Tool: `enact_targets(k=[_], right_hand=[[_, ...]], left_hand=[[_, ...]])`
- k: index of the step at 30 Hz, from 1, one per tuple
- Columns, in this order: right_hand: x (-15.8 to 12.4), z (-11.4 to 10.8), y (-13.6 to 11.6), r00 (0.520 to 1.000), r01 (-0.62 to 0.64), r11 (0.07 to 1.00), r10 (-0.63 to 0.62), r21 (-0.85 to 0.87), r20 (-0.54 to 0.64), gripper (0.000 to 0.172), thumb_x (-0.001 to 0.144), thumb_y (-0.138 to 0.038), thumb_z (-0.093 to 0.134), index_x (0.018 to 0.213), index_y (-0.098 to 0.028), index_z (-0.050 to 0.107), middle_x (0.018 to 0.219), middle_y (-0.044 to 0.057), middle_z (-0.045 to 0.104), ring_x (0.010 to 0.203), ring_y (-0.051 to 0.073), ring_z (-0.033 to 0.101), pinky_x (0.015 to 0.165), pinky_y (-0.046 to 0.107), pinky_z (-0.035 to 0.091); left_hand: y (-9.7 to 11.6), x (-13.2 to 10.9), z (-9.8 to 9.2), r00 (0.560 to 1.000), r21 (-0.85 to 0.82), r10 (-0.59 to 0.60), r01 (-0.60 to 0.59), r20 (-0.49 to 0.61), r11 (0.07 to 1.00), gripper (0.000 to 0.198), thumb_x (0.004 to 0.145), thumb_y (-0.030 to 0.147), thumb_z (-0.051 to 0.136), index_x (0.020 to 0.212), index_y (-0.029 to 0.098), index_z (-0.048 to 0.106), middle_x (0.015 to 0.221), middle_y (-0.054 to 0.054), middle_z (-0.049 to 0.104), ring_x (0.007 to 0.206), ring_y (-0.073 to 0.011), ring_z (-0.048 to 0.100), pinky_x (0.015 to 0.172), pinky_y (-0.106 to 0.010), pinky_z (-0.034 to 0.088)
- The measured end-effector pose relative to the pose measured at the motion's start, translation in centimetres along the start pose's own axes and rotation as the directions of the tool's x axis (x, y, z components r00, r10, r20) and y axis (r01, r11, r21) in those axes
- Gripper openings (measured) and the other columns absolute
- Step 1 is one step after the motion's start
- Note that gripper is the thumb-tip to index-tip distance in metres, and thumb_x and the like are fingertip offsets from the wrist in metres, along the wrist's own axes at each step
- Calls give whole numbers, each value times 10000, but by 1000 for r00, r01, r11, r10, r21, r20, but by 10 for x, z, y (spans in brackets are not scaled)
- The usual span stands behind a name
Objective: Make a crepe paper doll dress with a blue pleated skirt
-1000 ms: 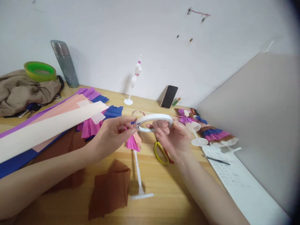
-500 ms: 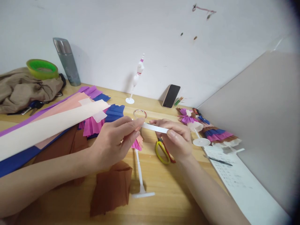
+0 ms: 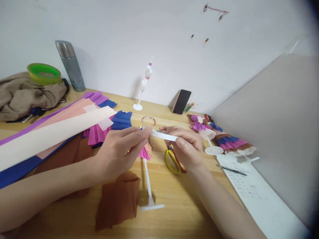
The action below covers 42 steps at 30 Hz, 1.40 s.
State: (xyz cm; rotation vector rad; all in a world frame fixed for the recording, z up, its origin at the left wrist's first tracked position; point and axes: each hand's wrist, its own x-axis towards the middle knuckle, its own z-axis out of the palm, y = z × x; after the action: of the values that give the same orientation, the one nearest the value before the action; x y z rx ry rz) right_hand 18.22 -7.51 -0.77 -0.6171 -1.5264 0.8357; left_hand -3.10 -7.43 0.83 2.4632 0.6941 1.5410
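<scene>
Holding a white tape roll (image 3: 164, 135) in the air over the desk (image 3: 179, 209), presenting it nearly edge-on between both hands. Pinching at its left end with the left hand (image 3: 119, 149), bringing thumb and fingertips close together. Gripping the opposite side with the right hand (image 3: 190, 147), pressing the thumb to the outer face and curling the fingers behind. Working above a white stand (image 3: 148, 184) with pink and peach pleated paper (image 3: 144, 154) on its upper part, partly covering that paper with the left hand. Hovering near a square of brown paper (image 3: 118, 200) and, below the right hand, scissors (image 3: 170, 151) with yellow and red handles. Facing a thin bangle (image 3: 149, 116) just beyond, and farther back a phone (image 3: 182, 102) leaning against the wall (image 3: 107, 39).
</scene>
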Motion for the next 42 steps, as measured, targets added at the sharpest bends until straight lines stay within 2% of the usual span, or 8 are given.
enact_targets(k=[9,15,18,27,33,36,39,42], right_hand=[[1,1,-2,999,-15,1000,14,-28,-30,211,818,-397,664,737,-230,765,545,5,574,590,180,529,878,461,479],[0,1,0,999,-19,999,18,-32,-29,198,828,-381,658,745,-232,760,560,12,581,604,187,538,875,459,478],[-1,2,0,1000,-5,998,3,-65,-19,224,831,-407,654,728,-234,752,555,14,590,598,190,543,885,470,479],[-4,1,0,1000,2,992,-5,-129,-26,235,840,-416,646,734,-233,748,575,27,602,686,219,603,919,493,471],[-2,2,-1,1000,5,992,-7,-130,-20,251,847,-423,640,720,-228,734,577,2,592,578,166,527,920,488,476],[-2,4,-5,1000,-5,990,2,-143,-17,248,859,-412,635,732,-223,732,580,0,583,599,166,543,869,448,498],[-4,8,-13,994,-86,975,97,-204,43,223,880,-394,616,804,-222,736,673,24,658,647,176,604,748,382,529],[-8,14,-19,985,-134,948,160,-289,68,166,869,-357,637,920,-233,734,849,55,742,782,205,682,736,365,539]], left_hand=[[5,2,-5,999,-42,-51,50,-6,998,162,895,86,573,973,151,699,769,-35,733,644,-102,666,565,-186,509],[7,7,-5,960,-100,-281,281,19,954,103,860,135,623,860,191,709,687,27,708,546,-73,594,499,-173,468],[5,8,-3,940,-152,-341,335,-16,930,111,835,132,655,910,181,720,674,32,697,533,-70,577,495,-169,474],[4,1,0,988,-41,-146,145,-42,989,161,879,96,604,971,164,717,810,-14,729,675,-81,651,619,-175,521],[5,2,-1,983,-52,-185,184,-17,982,150,888,116,594,926,206,707,789,-3,726,670,-98,656,598,-203,531],[2,4,-3,988,-47,-140,138,-56,989,178,864,126,631,1010,206,692,916,-26,701,645,-78,623,537,-182,511],[-5,5,-3,999,23,-49,48,7,999,304,826,147,684,1122,210,655,1061,-55,659,657,-72,602,538,-183,512],[-10,3,-1,995,102,35,-44,90,994,241,849,151,661,1085,201,649,1003,-49,679,729,-110,646,638,-224,553]])
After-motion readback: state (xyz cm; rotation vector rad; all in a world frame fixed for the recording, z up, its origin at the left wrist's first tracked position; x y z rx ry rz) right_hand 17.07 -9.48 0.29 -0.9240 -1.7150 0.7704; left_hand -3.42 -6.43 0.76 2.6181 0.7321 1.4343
